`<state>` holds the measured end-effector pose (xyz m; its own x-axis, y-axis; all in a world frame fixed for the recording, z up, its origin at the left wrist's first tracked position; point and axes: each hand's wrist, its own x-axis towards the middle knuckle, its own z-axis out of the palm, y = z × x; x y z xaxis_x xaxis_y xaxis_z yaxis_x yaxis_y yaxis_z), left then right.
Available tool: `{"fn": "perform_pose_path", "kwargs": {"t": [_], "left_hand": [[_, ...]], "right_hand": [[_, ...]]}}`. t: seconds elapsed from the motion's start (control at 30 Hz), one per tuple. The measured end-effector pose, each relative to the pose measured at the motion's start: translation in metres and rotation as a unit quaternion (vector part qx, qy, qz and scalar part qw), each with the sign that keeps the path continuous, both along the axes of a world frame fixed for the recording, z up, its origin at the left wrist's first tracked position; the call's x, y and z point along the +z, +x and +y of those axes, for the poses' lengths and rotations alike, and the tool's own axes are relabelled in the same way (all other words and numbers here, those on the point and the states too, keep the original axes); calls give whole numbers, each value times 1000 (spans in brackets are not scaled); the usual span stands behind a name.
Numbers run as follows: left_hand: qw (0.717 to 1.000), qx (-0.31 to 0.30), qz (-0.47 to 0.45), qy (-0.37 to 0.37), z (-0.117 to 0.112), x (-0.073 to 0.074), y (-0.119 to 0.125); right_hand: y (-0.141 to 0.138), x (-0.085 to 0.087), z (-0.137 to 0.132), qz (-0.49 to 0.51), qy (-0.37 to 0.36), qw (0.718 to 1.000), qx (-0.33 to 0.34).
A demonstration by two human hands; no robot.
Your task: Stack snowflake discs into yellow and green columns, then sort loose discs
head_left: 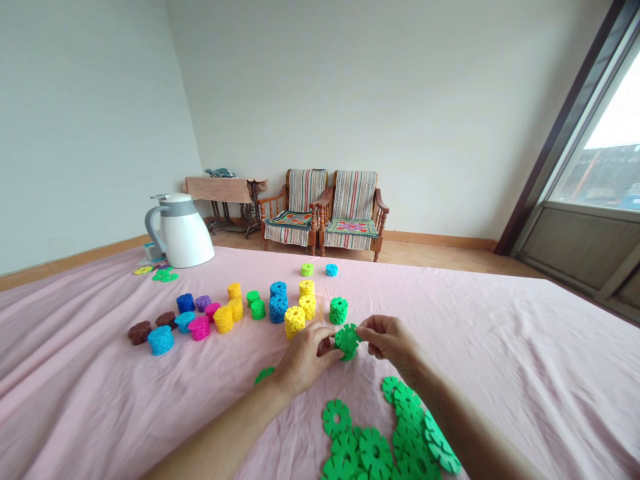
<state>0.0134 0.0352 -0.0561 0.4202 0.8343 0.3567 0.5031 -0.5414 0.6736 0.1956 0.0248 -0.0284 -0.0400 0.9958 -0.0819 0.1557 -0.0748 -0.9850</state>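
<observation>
My left hand (309,352) curls around the left side of a short stack of green discs (349,357) on the cloth. In a pinch, my right hand (393,339) holds the right edge of a green notched snowflake disc (347,339), tilted over that stack. Just beyond stands another green stack (339,311). Loose green discs (375,453) lie in a spread pile nearer me, between my forearms. One more green disc (265,375) shows partly behind my left wrist.
Left of my hands stand yellow stacks (295,323), blue stacks (278,308) and several other coloured ones. A lime stack (307,269) and a light-blue stack (331,270) sit farther back. A white jug (187,233) stands at far left on the pink cloth (500,360).
</observation>
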Motion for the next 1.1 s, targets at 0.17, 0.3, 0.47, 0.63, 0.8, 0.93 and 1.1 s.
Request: {"fn": "perform_pose_path", "kwargs": {"t": [0.17, 0.3, 0.47, 0.63, 0.8, 0.93, 1.1], "left_hand": [[1000, 2, 6, -2, 0, 1, 0], [1000, 0, 6, -10, 0, 0, 0], [1000, 4, 4, -8, 1, -2, -1], [1000, 11, 1, 2, 0, -3, -1], [1000, 16, 9, 3, 0, -2, 0], [1000, 21, 10, 5, 0, -2, 0], [1000, 24, 11, 6, 0, -2, 0]], "right_hand": [[-8, -4, 2, -6, -15, 1000, -20], [-8, -9, 5, -41, -13, 998, -39], [2, -7, 7, -102, 35, 992, -59], [32, 10, -7, -312, 75, 944, 75], [53, 20, -24, -445, 60, 871, 198], [51, 20, -26, -462, 35, 857, 226], [51, 19, -21, -453, 30, 860, 231]]}}
